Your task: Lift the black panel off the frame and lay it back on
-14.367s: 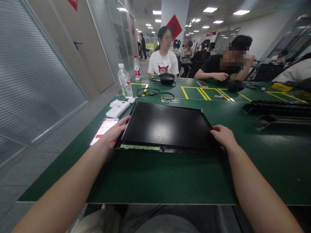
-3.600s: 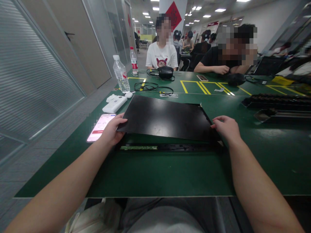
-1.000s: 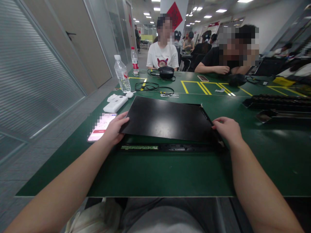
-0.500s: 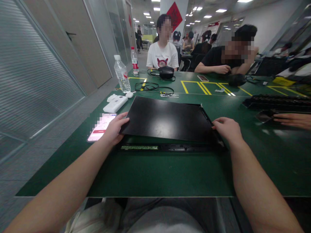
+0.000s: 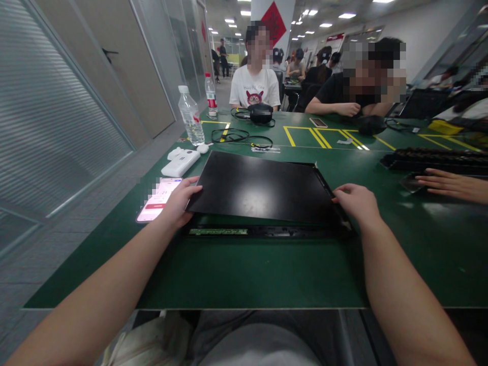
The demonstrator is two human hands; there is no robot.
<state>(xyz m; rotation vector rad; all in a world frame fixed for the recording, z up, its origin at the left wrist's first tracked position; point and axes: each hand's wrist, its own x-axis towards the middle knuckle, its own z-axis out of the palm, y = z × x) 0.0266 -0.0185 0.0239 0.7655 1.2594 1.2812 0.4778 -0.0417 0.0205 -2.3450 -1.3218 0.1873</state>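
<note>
A glossy black display panel (image 5: 259, 188) lies tilted over a thin black frame (image 5: 297, 232), its left side raised. My left hand (image 5: 182, 202) grips the panel's left edge, thumb on top and fingers beneath. On the right, my right hand (image 5: 356, 203) pinches the frame's right side, close to the panel's right edge; the fingertips are partly hidden. Along the frame's near side shows a strip of green circuit board (image 5: 218, 232). A lit phone (image 5: 158, 203) lies just left of my left hand.
Beyond the panel on the green table (image 5: 267, 274) are a white power bank (image 5: 181, 162), a water bottle (image 5: 191, 117) and a coiled black cable (image 5: 232, 136). At right, a co-worker's hand (image 5: 453, 185) rests near a dark stack (image 5: 438, 160). Two people sit opposite.
The panel and both my hands stay almost where they were. The co-worker's hand at right has shifted slightly left and up, its fingers more spread.
</note>
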